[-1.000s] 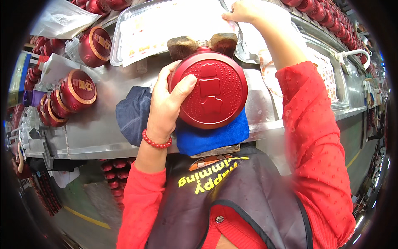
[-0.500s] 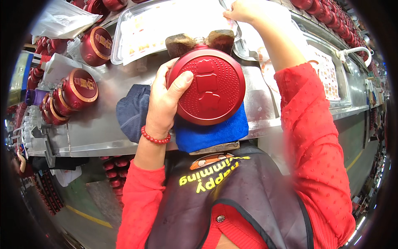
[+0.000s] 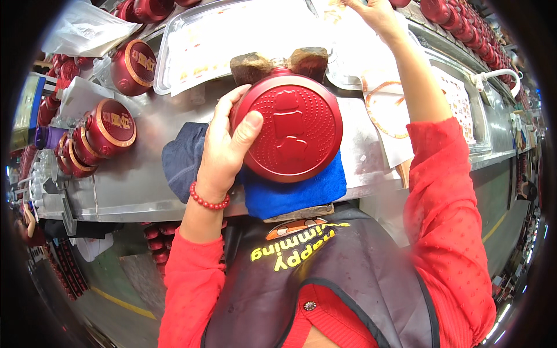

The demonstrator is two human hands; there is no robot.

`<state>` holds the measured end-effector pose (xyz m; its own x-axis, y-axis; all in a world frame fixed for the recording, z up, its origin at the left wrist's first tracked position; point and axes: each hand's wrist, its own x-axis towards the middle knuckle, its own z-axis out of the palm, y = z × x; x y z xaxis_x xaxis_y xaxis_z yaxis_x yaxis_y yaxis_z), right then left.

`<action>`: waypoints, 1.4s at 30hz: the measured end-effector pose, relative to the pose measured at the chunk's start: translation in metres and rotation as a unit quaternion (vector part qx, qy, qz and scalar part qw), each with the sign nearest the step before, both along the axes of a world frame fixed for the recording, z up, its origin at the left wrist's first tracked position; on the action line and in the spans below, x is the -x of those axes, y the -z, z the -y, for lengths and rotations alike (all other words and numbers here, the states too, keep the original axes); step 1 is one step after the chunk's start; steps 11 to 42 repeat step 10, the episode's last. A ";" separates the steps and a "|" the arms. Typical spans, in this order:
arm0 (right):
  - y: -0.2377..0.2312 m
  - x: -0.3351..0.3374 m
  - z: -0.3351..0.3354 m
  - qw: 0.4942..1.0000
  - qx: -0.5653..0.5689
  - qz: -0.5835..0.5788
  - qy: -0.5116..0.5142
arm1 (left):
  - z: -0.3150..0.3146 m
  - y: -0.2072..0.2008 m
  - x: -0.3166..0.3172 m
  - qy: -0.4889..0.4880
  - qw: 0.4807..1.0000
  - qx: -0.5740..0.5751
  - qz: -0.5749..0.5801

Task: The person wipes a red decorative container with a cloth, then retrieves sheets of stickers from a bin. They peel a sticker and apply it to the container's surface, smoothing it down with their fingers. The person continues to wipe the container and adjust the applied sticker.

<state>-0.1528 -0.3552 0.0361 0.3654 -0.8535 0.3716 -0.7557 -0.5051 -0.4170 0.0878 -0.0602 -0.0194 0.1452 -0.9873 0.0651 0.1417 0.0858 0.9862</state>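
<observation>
My left hand (image 3: 223,142) grips the left side of a round, flat dark-red bottle (image 3: 293,145), thumb on its face. That face carries raised dots and embossed panels. The bottle's neck sits between two dark, worn rest blocks (image 3: 308,62), and its lower end lies over a folded blue cloth (image 3: 296,191). At the top edge my right hand (image 3: 376,16) reaches over white sheets in a clear tray (image 3: 165,58). Glare and the picture's edge hide its fingertips, so I cannot tell whether they hold anything.
Several red bottles with gold bands (image 3: 116,124) stand on the metal bench (image 3: 139,185) at left. A dark blue cloth (image 3: 185,156) lies beside my left wrist. At right are a white sheet with an orange ring (image 3: 386,139) and another tray with printed sheets (image 3: 464,110).
My right hand has moved farther away and to the right, off the near tray's corner. The bottle has shifted slightly toward me, with my left hand still on it. The orange ring is now uncovered.
</observation>
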 end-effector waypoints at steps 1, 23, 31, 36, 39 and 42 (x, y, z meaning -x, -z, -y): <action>-0.001 0.008 0.008 0.997 -0.033 -0.031 0.059 | -0.001 0.000 0.002 -0.005 1.000 0.006 0.002; 0.090 0.017 0.080 0.966 0.061 -0.250 0.027 | -0.008 0.002 0.004 -0.004 0.999 -0.023 -0.032; 0.090 0.017 0.080 0.966 0.061 -0.250 0.027 | -0.008 0.002 0.004 -0.004 0.999 -0.023 -0.032; 0.090 0.017 0.080 0.966 0.061 -0.250 0.027 | -0.008 0.002 0.004 -0.004 0.999 -0.023 -0.032; 0.090 0.017 0.080 0.966 0.061 -0.250 0.027 | -0.008 0.002 0.004 -0.004 0.999 -0.023 -0.032; 0.090 0.017 0.080 0.966 0.061 -0.250 0.027 | -0.008 0.002 0.004 -0.004 0.999 -0.023 -0.032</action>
